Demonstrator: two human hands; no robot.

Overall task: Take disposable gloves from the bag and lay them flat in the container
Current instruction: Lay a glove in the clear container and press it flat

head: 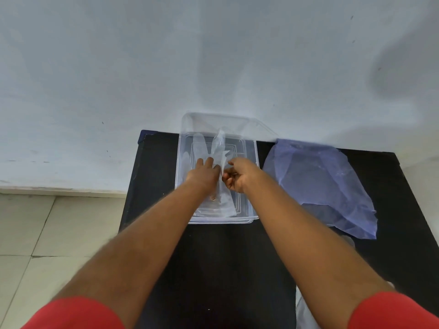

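A clear rectangular plastic container [252,186] sits on the black table, its far end against the wall. Inside it lies a thin transparent disposable glove [219,144], fingers pointing away from me. My left hand [204,173] presses flat on the glove's palm area with fingers spread. My right hand [236,173] is beside it, fingers curled, pinching the glove's right edge. A bluish translucent plastic bag [325,184] lies flat on the table to the right of the container.
The black table [152,176] stands against a pale wall [213,55]. Tiled floor [35,233] shows to the left. A strip of white material [304,312] appears at the table's near right edge, partly behind my right arm.
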